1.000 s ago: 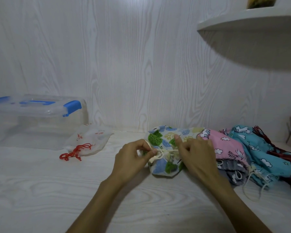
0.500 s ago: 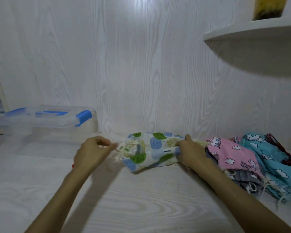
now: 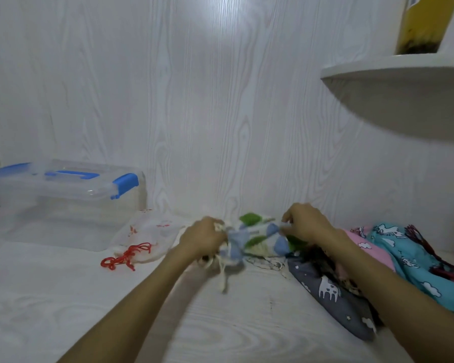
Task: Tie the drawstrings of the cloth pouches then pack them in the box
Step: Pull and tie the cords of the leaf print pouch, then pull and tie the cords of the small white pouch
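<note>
A leaf-print pouch (image 3: 254,238) in white, green and blue lies stretched between my hands on the white table. My left hand (image 3: 203,238) grips its gathered mouth, and the cream drawstring (image 3: 223,273) dangles below. My right hand (image 3: 306,225) pinches the pouch's far end. A clear plastic box (image 3: 63,205) with a blue-latched lid stands shut at the back left. In front of it lies a white pouch (image 3: 147,231) with a red drawstring (image 3: 127,256).
A pile of pouches sits under my right arm: grey (image 3: 330,292), pink (image 3: 364,244) and teal (image 3: 417,258). A curved white shelf (image 3: 393,72) juts out at the upper right with a yellow container (image 3: 425,24) on it. The wood-grain wall stands close behind.
The leaf-print pouch has been pulled taut sideways and its mouth bunched in my left hand. The view has tilted and shifted, showing the white pouch with the red string again.
</note>
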`<state>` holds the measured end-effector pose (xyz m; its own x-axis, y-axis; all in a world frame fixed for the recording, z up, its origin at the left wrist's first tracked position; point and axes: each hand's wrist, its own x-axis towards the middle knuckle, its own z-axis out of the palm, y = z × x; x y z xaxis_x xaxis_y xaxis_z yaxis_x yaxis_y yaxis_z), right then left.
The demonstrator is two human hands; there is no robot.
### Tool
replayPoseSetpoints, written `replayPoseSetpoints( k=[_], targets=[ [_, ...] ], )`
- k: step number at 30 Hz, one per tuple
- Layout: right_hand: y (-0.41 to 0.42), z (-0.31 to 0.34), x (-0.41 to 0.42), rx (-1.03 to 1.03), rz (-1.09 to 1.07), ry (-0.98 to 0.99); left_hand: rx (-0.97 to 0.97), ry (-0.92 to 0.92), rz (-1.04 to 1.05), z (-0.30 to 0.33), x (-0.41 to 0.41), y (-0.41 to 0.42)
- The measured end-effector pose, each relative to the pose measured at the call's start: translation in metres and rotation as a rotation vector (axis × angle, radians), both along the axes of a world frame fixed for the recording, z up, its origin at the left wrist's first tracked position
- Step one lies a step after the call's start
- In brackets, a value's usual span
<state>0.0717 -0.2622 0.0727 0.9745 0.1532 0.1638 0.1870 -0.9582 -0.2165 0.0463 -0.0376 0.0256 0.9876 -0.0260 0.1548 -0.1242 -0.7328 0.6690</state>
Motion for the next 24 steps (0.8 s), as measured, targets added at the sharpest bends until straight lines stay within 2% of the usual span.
replayPoseSetpoints(
  k=[2,4,7,10,12,13,14,16,17,18,19,21,24],
  targets=[
    [0.004,0.011,-0.001,0.285,0.057,-0.135,-0.328,-0.149,0.076,0.017,-0.003,0.009],
    [0.018,0.025,-0.002,0.534,0.092,-0.225,-0.479,-0.259,0.131,0.033,-0.009,0.017],
    [0.051,0.032,-0.004,0.798,0.134,-0.302,-0.496,-0.477,0.265,0.049,-0.019,0.028],
    [0.089,0.022,-0.004,0.929,0.176,-0.319,-0.456,-0.677,0.436,0.051,-0.034,0.042],
    [0.109,0.006,-0.001,0.948,0.242,-0.201,-0.330,-0.643,0.536,0.042,-0.043,0.057],
    [0.116,-0.003,0.000,0.928,0.299,-0.082,-0.151,-0.537,0.555,0.034,-0.046,0.065],
    [0.121,-0.015,0.000,0.857,0.371,0.057,0.112,-0.378,0.537,0.026,-0.049,0.074],
    [0.126,-0.036,-0.003,0.604,0.480,0.310,0.606,-0.053,0.427,0.014,-0.053,0.085],
    [0.127,-0.047,-0.005,0.486,0.500,0.400,0.755,0.024,0.387,0.011,-0.053,0.088],
    [0.127,-0.056,-0.006,0.407,0.506,0.454,0.846,0.018,0.358,0.009,-0.053,0.088],
    [0.127,-0.062,-0.008,0.369,0.498,0.475,0.881,-0.056,0.328,0.008,-0.051,0.087],
    [0.128,-0.069,-0.010,0.417,0.488,0.482,0.830,-0.262,0.202,0.004,-0.044,0.082],
    [0.128,-0.072,-0.011,0.599,0.487,0.506,0.751,-0.300,0.007,-0.013,-0.027,0.076]
  ],
)
